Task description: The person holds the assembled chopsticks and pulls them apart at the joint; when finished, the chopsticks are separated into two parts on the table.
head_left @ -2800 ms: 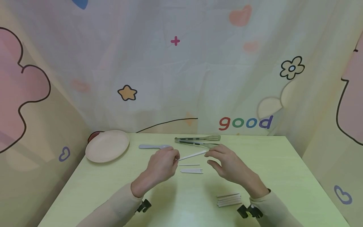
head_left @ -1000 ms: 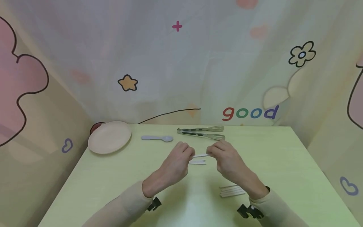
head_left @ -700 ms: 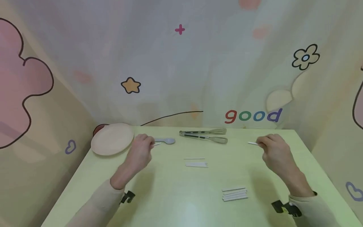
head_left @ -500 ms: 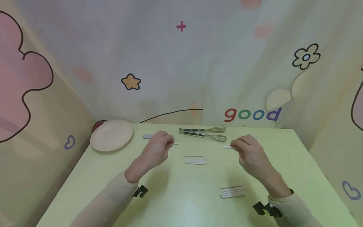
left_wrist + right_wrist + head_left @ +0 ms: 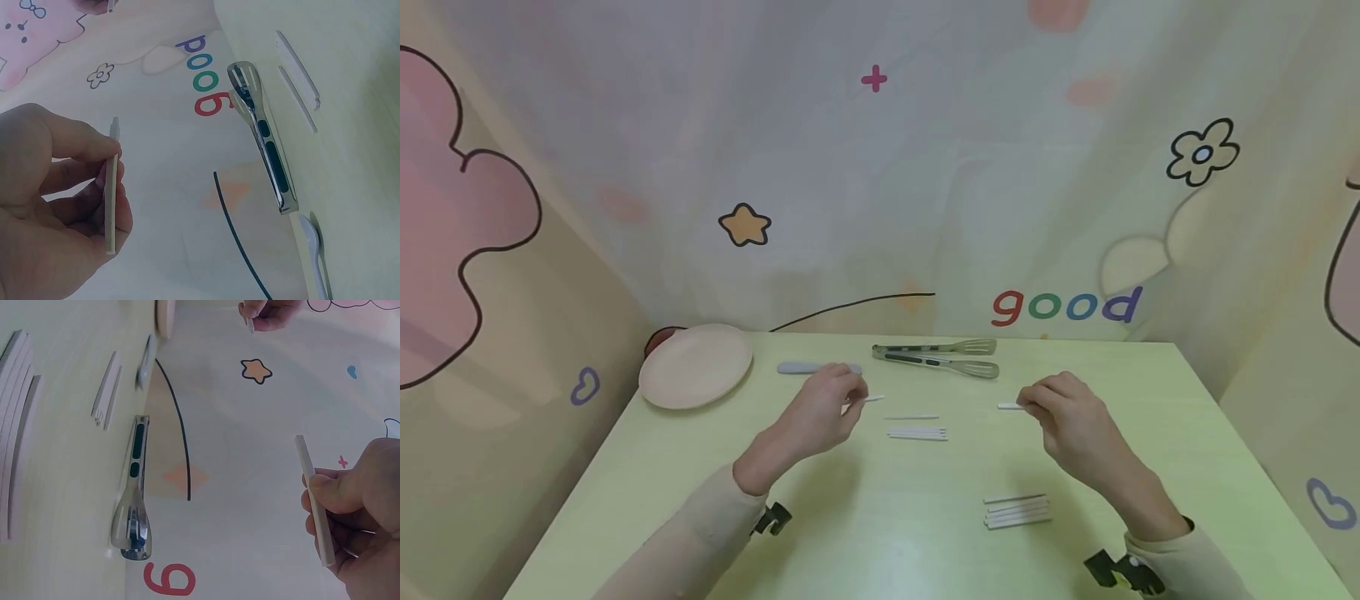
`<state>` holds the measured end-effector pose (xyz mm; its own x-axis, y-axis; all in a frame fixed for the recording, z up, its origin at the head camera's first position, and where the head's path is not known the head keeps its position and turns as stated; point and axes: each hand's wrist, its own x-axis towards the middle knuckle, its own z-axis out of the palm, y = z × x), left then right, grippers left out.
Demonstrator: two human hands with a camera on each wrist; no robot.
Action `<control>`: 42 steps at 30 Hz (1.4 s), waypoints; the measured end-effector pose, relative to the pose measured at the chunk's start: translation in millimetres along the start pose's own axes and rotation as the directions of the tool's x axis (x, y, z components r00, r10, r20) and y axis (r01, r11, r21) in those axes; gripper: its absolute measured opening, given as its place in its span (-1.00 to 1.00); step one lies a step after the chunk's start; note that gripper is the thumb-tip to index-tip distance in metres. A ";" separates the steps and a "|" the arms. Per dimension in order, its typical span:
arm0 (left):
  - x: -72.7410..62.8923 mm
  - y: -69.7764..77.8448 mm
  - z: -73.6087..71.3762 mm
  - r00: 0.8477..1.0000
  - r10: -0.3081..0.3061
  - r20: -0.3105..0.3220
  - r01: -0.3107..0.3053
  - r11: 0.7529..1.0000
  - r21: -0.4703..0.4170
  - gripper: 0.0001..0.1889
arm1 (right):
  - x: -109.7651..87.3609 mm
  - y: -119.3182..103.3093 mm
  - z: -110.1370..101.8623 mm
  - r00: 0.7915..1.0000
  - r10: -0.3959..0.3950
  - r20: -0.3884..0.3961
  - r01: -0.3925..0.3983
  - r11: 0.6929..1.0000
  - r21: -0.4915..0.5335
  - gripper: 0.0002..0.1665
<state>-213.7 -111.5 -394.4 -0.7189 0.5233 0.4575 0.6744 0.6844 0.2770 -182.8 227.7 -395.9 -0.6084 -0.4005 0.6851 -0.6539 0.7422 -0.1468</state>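
My left hand (image 5: 812, 417) pinches a slim white stick (image 5: 110, 206) between thumb and fingers, above the table. In the left wrist view, that stick has a narrower, stepped upper end. Away to the right, my right hand (image 5: 1071, 429) pinches another white stick (image 5: 319, 515), straight and square-edged. The two sticks are apart. Between and below the hands lie a row of thin white sticks (image 5: 917, 434) and one single thin stick (image 5: 912, 417). Thicker white sticks (image 5: 1017, 512) lie side by side nearer the front, below the right hand.
A pale round plate (image 5: 696, 367) stands at the back left. Beside it lies a light spoon (image 5: 797, 367), its bowl partly behind the left hand. Metal tongs (image 5: 936, 358) lie at the table's back edge, before the printed curtain (image 5: 820, 167).
Both hands held one white stick between them a second ago. They pulled wide apart, each with a stick, then moved back inward. Since half a second ago they have lowered slightly.
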 end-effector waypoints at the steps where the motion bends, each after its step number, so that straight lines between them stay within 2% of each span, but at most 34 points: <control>1: -0.2 0.3 0.4 1.000 -0.002 -0.001 0.002 1.000 -0.001 -0.94 | -0.7 0.2 0.3 1.000 0.001 0.002 -0.001 1.000 -0.001 -0.70; 18: 7.2 4.1 7.0 1.000 -0.005 0.017 0.005 1.000 -0.022 -0.94 | -8.7 -1.5 -1.3 1.000 -0.007 0.002 0.007 1.000 0.012 -0.68; 25: 11.6 3.4 12.4 0.999 -0.013 0.050 0.015 0.999 -0.045 -0.91 | -12.4 -3.1 -0.5 0.999 0.015 0.032 -0.015 1.000 0.008 -0.69; 33: 15.9 2.8 16.0 0.999 0.012 0.052 -0.010 0.999 -0.038 -0.88 | -15.0 -2.6 -0.3 0.999 -0.014 0.032 0.013 0.999 0.034 -0.70; 42: 21.3 1.9 20.9 0.998 0.016 0.054 -0.014 0.999 -0.041 -0.87 | -18.5 -3.7 0.8 0.999 -0.009 0.053 0.007 1.000 0.027 -0.71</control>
<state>-231.3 -88.5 -401.8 -0.7162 0.5605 0.4157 0.6905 0.6556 0.3056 -169.5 232.0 -408.7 -0.6256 -0.4350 0.6476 -0.6703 0.7244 -0.1609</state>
